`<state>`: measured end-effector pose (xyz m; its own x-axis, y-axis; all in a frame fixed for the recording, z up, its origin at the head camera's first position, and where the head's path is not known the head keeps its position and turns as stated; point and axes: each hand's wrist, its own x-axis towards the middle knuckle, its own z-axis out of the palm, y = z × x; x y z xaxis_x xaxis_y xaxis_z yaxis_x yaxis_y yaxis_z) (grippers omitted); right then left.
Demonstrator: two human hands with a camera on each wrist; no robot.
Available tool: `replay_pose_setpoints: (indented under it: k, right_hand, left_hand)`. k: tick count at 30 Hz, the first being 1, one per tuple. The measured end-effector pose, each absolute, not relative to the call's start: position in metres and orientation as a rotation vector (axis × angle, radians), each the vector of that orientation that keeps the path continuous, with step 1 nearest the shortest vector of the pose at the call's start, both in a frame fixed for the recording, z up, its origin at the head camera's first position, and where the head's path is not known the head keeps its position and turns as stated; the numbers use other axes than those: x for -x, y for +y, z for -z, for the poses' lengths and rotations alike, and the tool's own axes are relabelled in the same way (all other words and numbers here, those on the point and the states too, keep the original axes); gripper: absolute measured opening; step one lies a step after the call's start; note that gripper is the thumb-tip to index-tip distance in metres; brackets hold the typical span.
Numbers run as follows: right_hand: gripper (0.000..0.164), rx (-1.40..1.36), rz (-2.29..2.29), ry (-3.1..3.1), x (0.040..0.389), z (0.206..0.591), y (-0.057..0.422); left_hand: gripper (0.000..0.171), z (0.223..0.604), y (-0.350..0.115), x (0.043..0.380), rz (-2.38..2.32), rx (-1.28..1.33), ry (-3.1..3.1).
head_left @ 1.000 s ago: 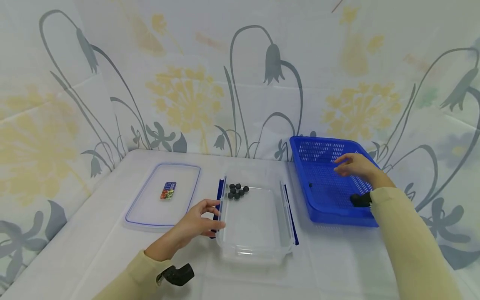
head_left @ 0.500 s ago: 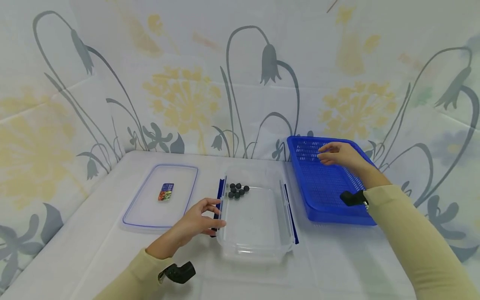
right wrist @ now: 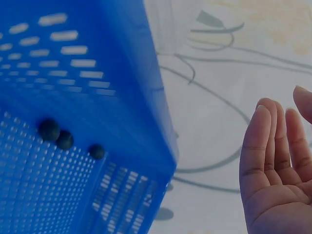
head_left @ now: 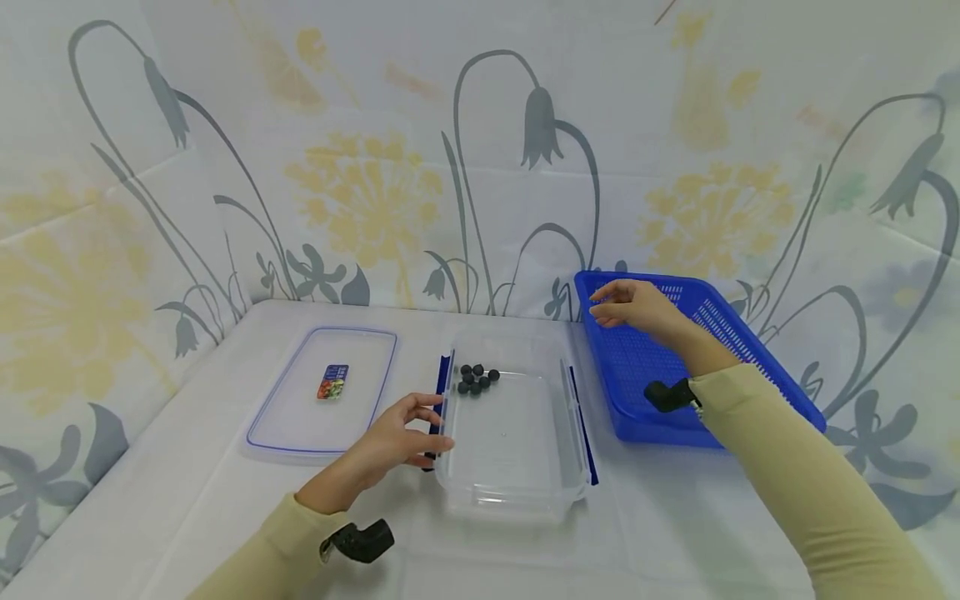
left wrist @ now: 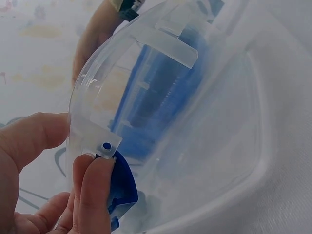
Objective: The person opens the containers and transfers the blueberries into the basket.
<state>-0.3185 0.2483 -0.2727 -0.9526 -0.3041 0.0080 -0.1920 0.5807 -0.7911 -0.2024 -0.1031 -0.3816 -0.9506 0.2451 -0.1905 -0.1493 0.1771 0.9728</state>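
Note:
My left hand (head_left: 392, 442) grips the left rim of a clear plastic container (head_left: 517, 504), with the thumb over the rim and the fingers by the blue side latch (left wrist: 122, 187). Several dark, round, blueberry-like balls (head_left: 477, 381) lie in the container's far left corner. My right hand (head_left: 645, 315) is above the left side of a blue basket (head_left: 630, 425), fingers loosely bent. Nothing shows between its fingers and thumb in the right wrist view. That view also shows three dark balls (right wrist: 65, 140) along the basket's inner wall.
A clear lid (head_left: 300, 425) with a blue seal and a picture label (head_left: 333, 382) lies flat to the left of the container. A second blue latch (head_left: 584, 433) hangs along the container's right side. Flowered cloth (head_left: 375, 208) rises behind the white table covering (head_left: 195, 500).
My right hand has moved left across the basket, toward the container. The left hand keeps its grip on the rim, and the balls in the container have stayed put.

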Motion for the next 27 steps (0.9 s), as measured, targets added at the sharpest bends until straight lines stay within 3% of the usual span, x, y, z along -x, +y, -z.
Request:
replay_pose_setpoints:
  k: [27]
  right_hand:
    - [0.03, 0.498, 1.429, 2.491, 0.331, 0.299, 0.165]
  left_hand:
    - [0.064, 0.381, -0.097, 0.207, -1.85, -0.092, 2.14]
